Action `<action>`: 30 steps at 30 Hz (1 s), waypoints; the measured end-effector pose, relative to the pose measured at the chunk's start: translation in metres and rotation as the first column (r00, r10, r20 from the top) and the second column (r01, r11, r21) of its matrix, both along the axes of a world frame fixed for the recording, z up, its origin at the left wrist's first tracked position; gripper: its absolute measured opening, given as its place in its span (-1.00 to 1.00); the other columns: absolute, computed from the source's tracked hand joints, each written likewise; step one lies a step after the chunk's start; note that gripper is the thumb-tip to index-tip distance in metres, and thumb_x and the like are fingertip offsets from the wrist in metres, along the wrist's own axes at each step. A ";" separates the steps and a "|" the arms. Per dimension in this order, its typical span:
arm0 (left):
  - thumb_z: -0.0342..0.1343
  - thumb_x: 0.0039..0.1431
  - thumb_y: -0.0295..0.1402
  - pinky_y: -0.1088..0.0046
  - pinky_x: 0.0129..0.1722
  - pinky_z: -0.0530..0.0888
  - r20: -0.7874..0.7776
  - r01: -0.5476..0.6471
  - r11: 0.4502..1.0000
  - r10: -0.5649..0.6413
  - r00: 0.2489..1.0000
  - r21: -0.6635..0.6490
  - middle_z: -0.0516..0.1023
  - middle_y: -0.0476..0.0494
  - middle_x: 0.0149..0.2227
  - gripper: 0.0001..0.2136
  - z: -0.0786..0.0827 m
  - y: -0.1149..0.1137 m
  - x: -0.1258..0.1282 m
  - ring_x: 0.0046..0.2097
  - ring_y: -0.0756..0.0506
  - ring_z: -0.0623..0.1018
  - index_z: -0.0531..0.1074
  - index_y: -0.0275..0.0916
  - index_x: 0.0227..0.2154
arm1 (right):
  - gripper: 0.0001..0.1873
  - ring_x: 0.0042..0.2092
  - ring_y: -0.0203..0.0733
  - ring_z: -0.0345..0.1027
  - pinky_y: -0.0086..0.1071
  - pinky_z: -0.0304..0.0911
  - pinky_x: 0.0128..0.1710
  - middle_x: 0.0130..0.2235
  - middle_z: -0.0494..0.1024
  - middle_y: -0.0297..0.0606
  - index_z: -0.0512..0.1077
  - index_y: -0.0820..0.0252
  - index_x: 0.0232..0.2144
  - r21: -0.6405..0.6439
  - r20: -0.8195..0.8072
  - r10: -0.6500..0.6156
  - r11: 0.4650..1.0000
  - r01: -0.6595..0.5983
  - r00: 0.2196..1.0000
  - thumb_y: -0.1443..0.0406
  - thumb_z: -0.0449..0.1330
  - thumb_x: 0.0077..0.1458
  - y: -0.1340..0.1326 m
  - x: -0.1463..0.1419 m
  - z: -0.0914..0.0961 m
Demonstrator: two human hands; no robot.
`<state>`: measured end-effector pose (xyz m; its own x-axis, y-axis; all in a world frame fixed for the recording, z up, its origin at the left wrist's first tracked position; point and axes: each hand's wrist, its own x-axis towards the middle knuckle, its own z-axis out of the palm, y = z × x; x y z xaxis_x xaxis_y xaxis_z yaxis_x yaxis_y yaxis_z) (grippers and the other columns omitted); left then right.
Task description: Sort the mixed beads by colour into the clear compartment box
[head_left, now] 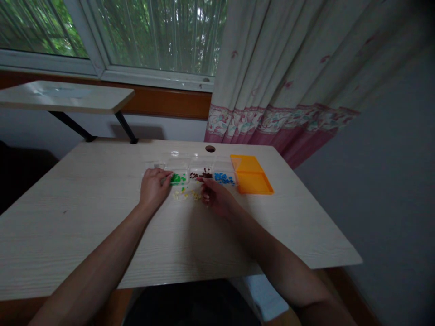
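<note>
A clear plastic compartment tray (pixel 178 161) lies on the table, with small green pieces (pixel 177 179), dark brown pieces (pixel 205 174) and blue pieces (pixel 223 178) in separate front compartments. My left hand (pixel 153 186) rests at the tray's left end, thumb and index finger closed on its edge beside the green pieces. Over the front of the brown compartment, my right hand (pixel 217 195) is closed in a pinch; whatever its fingertips hold is too small to make out. Loose pale yellow pieces (pixel 195 195) lie before the tray, between my hands, with a few green ones among them.
An orange tray (pixel 255 181) with a divider adjoins the clear one on the right. A raised shelf (pixel 84 97) on black legs stands at the back left. The table has a round cable hole (pixel 210 148) near its rear edge, and a curtain (pixel 251 90) hangs behind.
</note>
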<state>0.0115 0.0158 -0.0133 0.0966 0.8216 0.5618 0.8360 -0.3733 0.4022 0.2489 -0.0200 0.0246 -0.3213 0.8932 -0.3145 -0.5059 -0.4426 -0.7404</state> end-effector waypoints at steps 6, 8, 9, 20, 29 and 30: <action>0.07 0.26 -0.25 0.18 -0.07 0.36 -0.016 0.048 0.999 -0.048 0.999 0.007 0.52 -0.20 -0.24 -0.75 0.009 -0.007 0.007 -0.14 -0.21 0.40 0.59 -0.19 -0.14 | -0.67 -0.59 -0.47 0.09 -0.51 -0.04 -0.61 -0.54 0.40 -0.47 0.56 0.20 -0.27 -0.028 -0.006 -0.004 1.000 0.004 1.000 0.18 0.41 -0.12 0.000 -0.001 0.002; 0.10 0.24 -0.28 0.19 -0.06 0.36 -0.038 0.122 0.993 -0.121 0.992 0.010 0.50 -0.19 -0.24 -0.79 0.012 -0.011 0.011 -0.12 -0.20 0.40 0.59 -0.17 -0.18 | -0.68 -0.59 -0.47 0.09 -0.51 -0.03 -0.61 -0.54 0.40 -0.47 0.56 0.20 -0.27 -0.031 -0.007 -0.005 0.999 0.004 1.000 0.18 0.41 -0.11 0.000 -0.001 0.002; 0.11 0.23 -0.29 0.20 -0.06 0.36 -0.056 0.161 0.987 -0.161 0.985 0.009 0.48 -0.18 -0.24 -0.81 0.013 -0.012 0.013 -0.12 -0.19 0.39 0.59 -0.16 -0.19 | -0.69 -0.58 -0.47 0.09 -0.51 -0.03 -0.61 -0.54 0.40 -0.47 0.56 0.20 -0.27 -0.030 -0.006 -0.005 1.000 0.005 1.000 0.18 0.40 -0.10 0.000 -0.001 0.001; 0.11 0.23 -0.34 0.24 -0.21 0.30 -0.324 0.285 0.949 -0.313 0.893 -0.132 0.41 -0.17 -0.32 -0.83 0.022 -0.018 0.014 -0.20 -0.19 0.34 0.61 -0.08 -0.24 | -0.68 -0.58 -0.47 0.09 -0.51 -0.03 -0.61 -0.54 0.40 -0.47 0.56 0.20 -0.28 -0.042 -0.003 -0.021 0.999 0.020 1.000 0.19 0.41 -0.11 0.002 0.000 -0.002; 0.20 0.16 -0.24 0.24 -0.19 0.30 -0.349 0.196 0.970 -0.235 0.907 -0.144 0.46 -0.16 -0.29 -0.87 0.018 -0.018 0.014 -0.16 -0.22 0.39 0.58 -0.07 -0.25 | -0.70 -0.58 -0.46 0.08 -0.49 -0.02 -0.59 -0.55 0.38 -0.47 0.55 0.19 -0.30 -0.006 0.019 -0.026 1.000 0.026 0.999 0.16 0.39 -0.10 0.002 0.002 -0.001; 0.21 0.14 -0.23 0.23 -0.19 0.29 -0.342 0.177 0.974 -0.216 0.915 -0.142 0.46 -0.16 -0.29 -0.87 0.017 -0.018 0.014 -0.16 -0.23 0.39 0.58 -0.06 -0.26 | -0.69 -0.58 -0.46 0.08 -0.49 -0.02 -0.58 -0.55 0.38 -0.47 0.55 0.19 -0.29 0.015 0.027 -0.032 0.999 0.031 0.999 0.16 0.39 -0.10 0.003 0.003 -0.002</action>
<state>0.0250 -0.0027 0.0040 0.4378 0.8186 0.3718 0.8450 -0.5159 0.1409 0.2518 -0.0169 0.0227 -0.2844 0.9074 -0.3094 -0.4993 -0.4157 -0.7602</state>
